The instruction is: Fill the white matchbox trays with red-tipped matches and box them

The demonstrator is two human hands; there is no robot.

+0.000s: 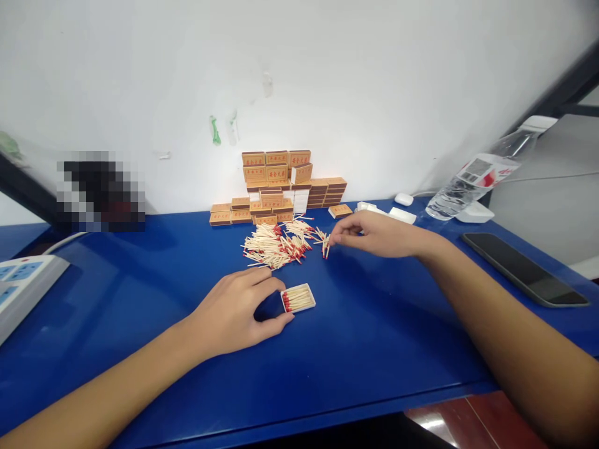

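A small white matchbox tray (304,306) lies on the blue table, with red-headed matches (299,298) lined up in it. My left hand (243,308) rests on the table and grips the tray's left end between thumb and index finger. Behind the tray spreads a loose heap of matches (274,246). At the heap's right side, my right hand (369,234) is closed, its fingertips pinching at a few stray matches (324,240). Exactly how many it has is hidden by the fingers.
Stacked matchboxes (277,171) stand against the wall, and a single matchbox (340,211) lies to their right. Farther right are a white earphone case (403,199), a tilted water bottle (486,171) and a phone (521,268). A power strip (28,287) sits at left.
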